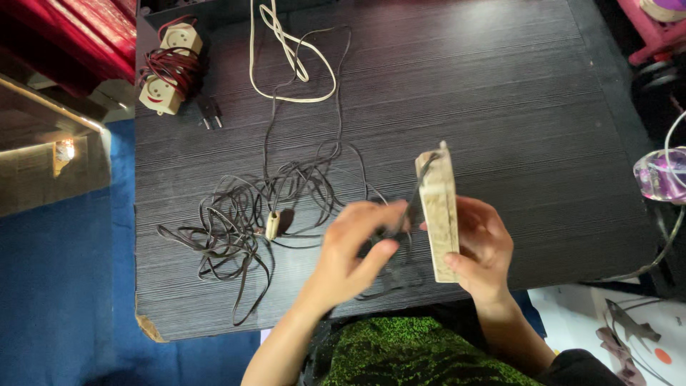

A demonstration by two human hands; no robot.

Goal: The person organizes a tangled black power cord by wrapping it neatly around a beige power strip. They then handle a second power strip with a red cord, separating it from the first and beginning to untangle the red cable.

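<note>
My right hand (482,246) grips a beige power strip (439,214) upright over the near edge of the dark table (464,86). My left hand (354,250) pinches the strip's thin dark cord (411,204) and holds it against the strip's upper end. The rest of that cord lies in a loose tangle (243,214) on the table to the left, with a small beige inline switch (272,225) in it.
A second beige power strip (170,68), wrapped in its own dark red cord, lies at the far left corner with its plug (209,112) beside it. A cream cable (286,50) loops at the back. A clear purple object (661,175) sits off the right edge.
</note>
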